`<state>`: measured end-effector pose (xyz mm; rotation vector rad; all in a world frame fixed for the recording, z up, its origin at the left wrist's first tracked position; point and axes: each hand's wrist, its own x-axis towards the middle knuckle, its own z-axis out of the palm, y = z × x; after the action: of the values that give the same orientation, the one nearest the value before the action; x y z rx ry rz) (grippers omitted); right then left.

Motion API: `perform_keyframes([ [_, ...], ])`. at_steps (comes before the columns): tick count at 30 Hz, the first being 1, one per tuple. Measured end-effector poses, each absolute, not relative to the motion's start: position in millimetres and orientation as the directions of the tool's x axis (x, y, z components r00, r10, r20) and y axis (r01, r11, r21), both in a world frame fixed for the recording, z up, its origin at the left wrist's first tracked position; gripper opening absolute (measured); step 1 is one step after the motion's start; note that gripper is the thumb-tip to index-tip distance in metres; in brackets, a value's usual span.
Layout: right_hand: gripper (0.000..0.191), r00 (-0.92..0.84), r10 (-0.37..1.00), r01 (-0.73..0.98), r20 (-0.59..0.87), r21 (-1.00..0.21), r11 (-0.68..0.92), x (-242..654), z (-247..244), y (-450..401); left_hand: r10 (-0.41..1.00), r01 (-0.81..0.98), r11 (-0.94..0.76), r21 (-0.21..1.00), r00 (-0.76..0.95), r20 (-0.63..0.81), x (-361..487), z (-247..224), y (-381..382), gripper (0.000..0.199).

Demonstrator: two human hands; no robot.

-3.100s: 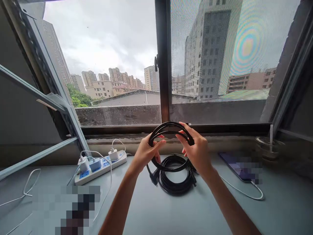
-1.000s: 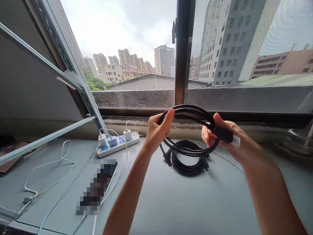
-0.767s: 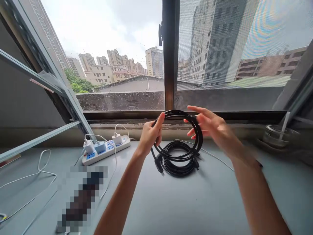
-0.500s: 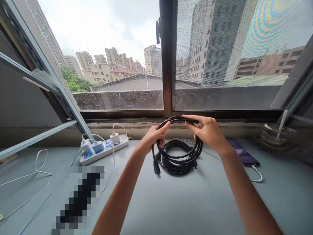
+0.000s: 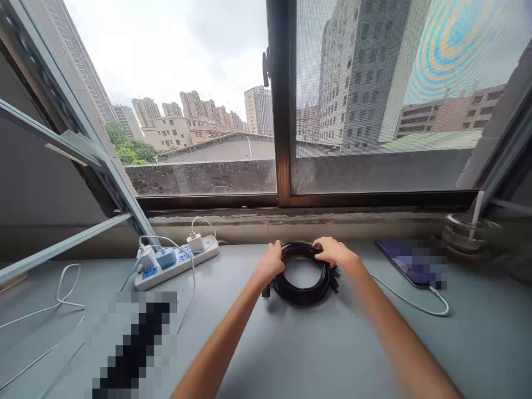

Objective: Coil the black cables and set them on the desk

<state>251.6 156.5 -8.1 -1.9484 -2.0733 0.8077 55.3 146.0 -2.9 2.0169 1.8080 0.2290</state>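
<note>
A coiled black cable [image 5: 300, 296] rests on the grey tabletop in front of the window, its loops stacked in a thick ring. My left hand [image 5: 272, 261] grips the upper loops at the ring's left side. On the right side my right hand [image 5: 332, 252] has its fingers closed over the same loops. One black plug [image 5: 266, 291] sticks out below my left hand. Another connector [image 5: 334, 285] shows at the lower right of the coil. The undersides of the loops and some fingertips are hidden.
Left of the coil lies a white power strip [image 5: 178, 265] with several plugs. A tablet-like device [image 5: 405, 263] on a white charging cable [image 5: 415, 306] and a glass cup with a straw [image 5: 465, 233] stand at right. A pixelated dark shape [image 5: 137, 343] covers the lower left.
Both hands have moved down, bringing the raised cable loops onto the coil lying on the table. The view has tilted slightly upward.
</note>
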Motion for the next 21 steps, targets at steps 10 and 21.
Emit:
perform_keyframes([
  [10, 0.041, -0.115, 0.969, 0.927, -0.219, -0.373, 0.026, 246.5, -2.4, 152.5, 0.98, 0.979, -0.041, 0.2, 0.078, -0.185, 58.9, -1.0, 143.1, 0.039],
  [21, 0.042, -0.101, 0.978, 0.952, -0.184, -0.302, 0.042, 248.3, 4.3, 147.8, 0.996, 0.968, -0.057, 0.245, 0.072, -0.052, 44.7, 34.8, 131.6, 0.036],
])
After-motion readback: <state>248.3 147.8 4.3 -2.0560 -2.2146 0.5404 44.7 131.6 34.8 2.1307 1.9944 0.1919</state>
